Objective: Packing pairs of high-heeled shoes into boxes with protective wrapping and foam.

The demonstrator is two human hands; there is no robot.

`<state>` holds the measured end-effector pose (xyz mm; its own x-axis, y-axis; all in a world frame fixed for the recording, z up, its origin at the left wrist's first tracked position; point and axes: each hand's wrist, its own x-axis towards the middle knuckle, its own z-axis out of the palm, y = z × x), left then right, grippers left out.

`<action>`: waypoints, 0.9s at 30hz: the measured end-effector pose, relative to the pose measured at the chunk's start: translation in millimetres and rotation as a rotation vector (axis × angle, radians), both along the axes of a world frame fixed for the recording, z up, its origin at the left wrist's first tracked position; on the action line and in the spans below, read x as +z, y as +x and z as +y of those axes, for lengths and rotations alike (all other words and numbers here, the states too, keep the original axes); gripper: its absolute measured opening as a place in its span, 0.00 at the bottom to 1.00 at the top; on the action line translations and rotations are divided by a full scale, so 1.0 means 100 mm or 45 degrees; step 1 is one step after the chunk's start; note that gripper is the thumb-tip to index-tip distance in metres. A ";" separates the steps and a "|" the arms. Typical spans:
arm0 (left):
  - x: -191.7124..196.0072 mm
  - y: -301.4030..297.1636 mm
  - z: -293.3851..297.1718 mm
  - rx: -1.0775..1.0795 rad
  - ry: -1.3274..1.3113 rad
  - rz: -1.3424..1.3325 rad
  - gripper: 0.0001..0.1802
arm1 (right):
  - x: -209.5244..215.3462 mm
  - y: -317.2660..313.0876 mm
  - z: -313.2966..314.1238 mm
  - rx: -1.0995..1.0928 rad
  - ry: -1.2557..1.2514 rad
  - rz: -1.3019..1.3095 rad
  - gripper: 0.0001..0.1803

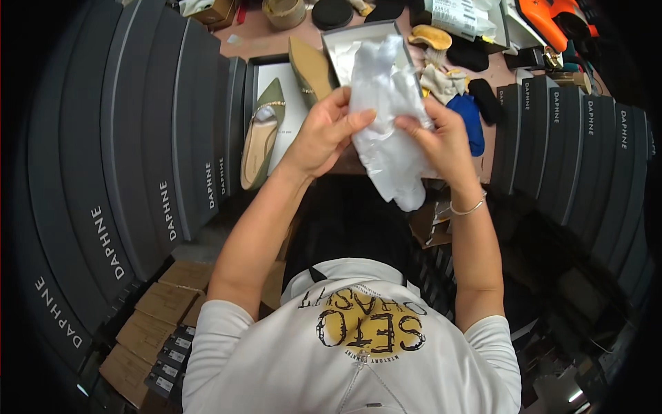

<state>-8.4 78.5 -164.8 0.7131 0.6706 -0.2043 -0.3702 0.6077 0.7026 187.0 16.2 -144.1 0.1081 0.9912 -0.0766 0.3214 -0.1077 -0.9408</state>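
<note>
Between my two hands is a crumpled, thin white wrapping sheet [389, 141]; whether it is tissue or plastic I cannot tell. My left hand [324, 134] pinches its left side, thumb on top. On its right side my right hand [445, 141] grips it the same way, a bangle on the wrist. Left of my left hand lies a green pointed flat shoe [261, 138] with a sparkly strap, its inside facing up. The other shoe [308, 69] shows its tan sole. Both rest at an open shoebox [279, 74] with a white inside. Behind the sheet sits a grey-edged box part [345, 40].
Tall rows of dark grey shoeboxes [148, 138] flank me on the left, with more shoeboxes [586, 145] on the right. Brown cartons [155, 303] stand low at left. On the pink table are a blue cloth item [467, 124], a yellow pad [431, 36] and an orange tool [541, 21].
</note>
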 end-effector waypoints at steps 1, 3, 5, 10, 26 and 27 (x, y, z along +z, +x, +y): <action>0.07 -0.03 -0.04 -0.016 -0.021 0.005 0.27 | 0.01 -0.02 -0.05 -0.046 -0.066 0.130 0.10; 0.23 -0.01 -0.04 -0.045 -0.018 -0.014 0.27 | 0.14 -0.09 -0.12 -0.053 -0.139 0.225 0.11; 0.30 0.00 -0.10 -0.127 -0.200 -0.107 0.27 | 0.17 -0.12 -0.19 0.024 -0.097 0.007 0.12; 0.39 0.05 -0.44 -0.222 -0.049 0.112 0.26 | 0.14 -0.04 -0.39 0.136 0.087 -0.433 0.13; 0.40 0.35 -1.16 -0.110 0.194 0.181 0.17 | 0.59 0.36 -1.37 0.278 -0.157 -0.010 0.16; 0.44 0.44 -1.18 -0.015 0.293 0.141 0.16 | 0.60 0.26 -1.36 0.233 -0.067 0.073 0.20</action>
<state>35.5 -39.5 -120.4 0.7029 0.7003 -0.1248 -0.2771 0.4312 0.8587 212.9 -119.5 -83.6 -0.0798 0.9884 -0.1292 0.2864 -0.1015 -0.9527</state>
